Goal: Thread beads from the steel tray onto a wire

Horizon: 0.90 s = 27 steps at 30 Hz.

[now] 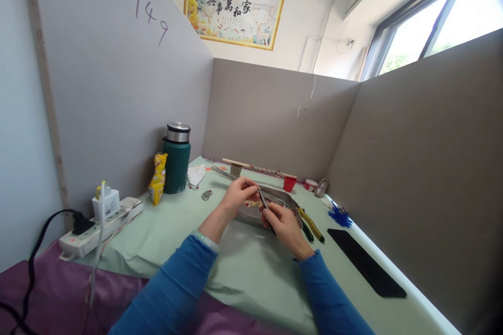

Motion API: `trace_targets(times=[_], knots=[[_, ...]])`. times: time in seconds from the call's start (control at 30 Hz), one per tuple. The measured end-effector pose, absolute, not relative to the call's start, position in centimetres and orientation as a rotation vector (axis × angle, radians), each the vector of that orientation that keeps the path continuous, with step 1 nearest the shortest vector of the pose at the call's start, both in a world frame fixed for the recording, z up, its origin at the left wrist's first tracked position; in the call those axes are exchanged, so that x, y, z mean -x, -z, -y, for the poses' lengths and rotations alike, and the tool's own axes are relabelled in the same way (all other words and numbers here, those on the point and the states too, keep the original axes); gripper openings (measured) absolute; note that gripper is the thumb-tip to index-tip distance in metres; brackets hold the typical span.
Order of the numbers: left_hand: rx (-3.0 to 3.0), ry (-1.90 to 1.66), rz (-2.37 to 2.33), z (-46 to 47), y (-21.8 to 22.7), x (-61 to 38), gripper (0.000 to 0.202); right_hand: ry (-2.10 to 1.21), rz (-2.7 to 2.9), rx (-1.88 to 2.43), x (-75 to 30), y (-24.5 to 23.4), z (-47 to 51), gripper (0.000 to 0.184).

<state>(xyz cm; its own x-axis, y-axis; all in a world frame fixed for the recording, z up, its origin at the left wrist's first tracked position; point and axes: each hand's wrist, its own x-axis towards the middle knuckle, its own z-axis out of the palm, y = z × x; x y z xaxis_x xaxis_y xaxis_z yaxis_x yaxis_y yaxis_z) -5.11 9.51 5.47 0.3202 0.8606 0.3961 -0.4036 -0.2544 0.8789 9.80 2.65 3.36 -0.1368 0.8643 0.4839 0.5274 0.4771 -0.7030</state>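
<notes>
My right hand is closed around slim dark pliers, their jaws pointing up and away towards my left fingertips. My left hand pinches at the plier tip; whatever sits between thumb and finger is too small to make out. Both hands are above a metal tray, which they partly cover. Gold-coloured and red beads lie in the tray. A bundle of thin grey wires stretches out beyond my left hand.
Yellow-handled pliers lie right of the tray, near a black strip and blue tassels. A red cup and beaded rod are behind. Left are a green flask, yellow packet and power strip. Partitions enclose the table.
</notes>
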Motion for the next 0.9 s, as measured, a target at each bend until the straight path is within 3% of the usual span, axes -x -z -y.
trace_targets(times=[0.9], knots=[[-1.366,-1.296,-0.516,-9.14,-5.77,5.13,0.015,-0.249,1.817,1.262,-9.26,-3.18,-2.36,0.027]])
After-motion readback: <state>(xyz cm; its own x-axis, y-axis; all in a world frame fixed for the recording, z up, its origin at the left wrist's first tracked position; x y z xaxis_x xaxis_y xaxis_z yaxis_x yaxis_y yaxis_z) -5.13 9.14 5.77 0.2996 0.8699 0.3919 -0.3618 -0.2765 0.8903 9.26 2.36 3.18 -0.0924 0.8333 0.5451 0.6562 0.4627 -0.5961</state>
